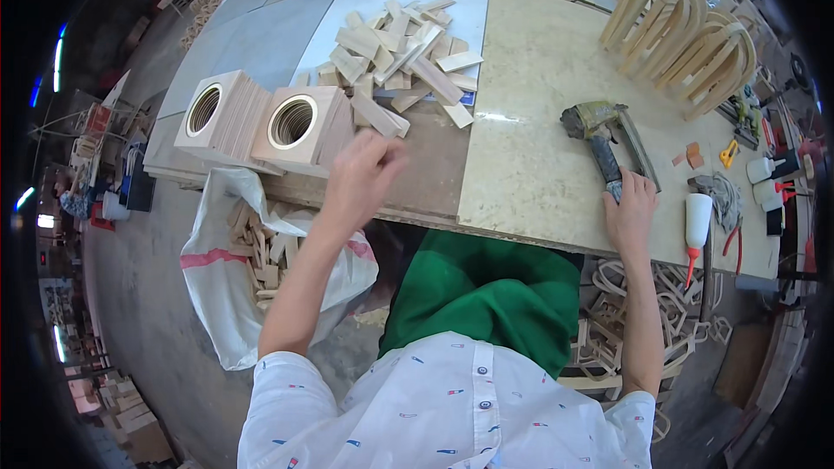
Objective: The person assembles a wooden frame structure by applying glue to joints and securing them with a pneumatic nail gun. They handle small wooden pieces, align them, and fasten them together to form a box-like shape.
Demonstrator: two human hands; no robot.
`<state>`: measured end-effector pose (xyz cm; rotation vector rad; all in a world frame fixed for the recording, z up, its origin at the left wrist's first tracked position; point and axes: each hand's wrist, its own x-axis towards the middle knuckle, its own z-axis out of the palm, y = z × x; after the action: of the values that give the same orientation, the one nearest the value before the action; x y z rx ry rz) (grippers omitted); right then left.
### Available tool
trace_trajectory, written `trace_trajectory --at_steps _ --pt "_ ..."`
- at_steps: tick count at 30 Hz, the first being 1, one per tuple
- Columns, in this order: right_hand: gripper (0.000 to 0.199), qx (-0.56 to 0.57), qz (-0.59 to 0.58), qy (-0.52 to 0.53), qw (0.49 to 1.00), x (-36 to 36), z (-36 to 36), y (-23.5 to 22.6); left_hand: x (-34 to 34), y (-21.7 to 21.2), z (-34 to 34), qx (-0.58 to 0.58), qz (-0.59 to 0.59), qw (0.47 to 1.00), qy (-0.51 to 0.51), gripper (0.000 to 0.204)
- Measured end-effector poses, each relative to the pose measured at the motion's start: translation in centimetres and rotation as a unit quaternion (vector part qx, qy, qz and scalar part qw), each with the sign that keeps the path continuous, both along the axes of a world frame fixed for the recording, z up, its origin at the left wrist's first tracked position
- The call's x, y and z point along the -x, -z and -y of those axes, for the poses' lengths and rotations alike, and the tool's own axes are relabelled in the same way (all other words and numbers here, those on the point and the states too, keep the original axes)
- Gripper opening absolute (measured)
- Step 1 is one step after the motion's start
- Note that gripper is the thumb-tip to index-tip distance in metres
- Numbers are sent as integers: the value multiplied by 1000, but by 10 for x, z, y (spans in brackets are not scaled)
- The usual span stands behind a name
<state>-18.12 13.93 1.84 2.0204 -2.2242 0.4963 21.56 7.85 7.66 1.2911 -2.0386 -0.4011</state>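
Observation:
My left hand, blurred, is over the table's front edge, beside the stacks of square wooden frames and just short of a loose wood block. Its fingers look curled, but the blur hides whether anything is in them. Two stacks of square wooden frames with round holes, a left stack and a right stack, lie on their sides at the table's left front. On the right, my right hand is closed round the lower end of the nail gun, which lies on the tabletop.
Behind my left hand is a pile of wood pieces. A white sack of offcuts hangs below the table's edge. Curved wooden frames stand at the far right. A white glue bottle and yellow scissors lie nearer.

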Motion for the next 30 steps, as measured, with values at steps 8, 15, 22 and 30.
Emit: trace_trajectory --at_steps 8,15,22,30 --pt "43 85 114 -78 987 -22 -18 -14 36 26 131 256 257 928 87 29" --pt "32 -37 462 -89 882 -70 -14 7 60 11 127 -129 281 938 155 26" --pt "31 -63 793 -61 603 -123 31 17 93 29 56 -464 -201 827 246 20" --pt "21 0 832 -33 554 -108 31 43 116 26 154 11 158 987 13 27"
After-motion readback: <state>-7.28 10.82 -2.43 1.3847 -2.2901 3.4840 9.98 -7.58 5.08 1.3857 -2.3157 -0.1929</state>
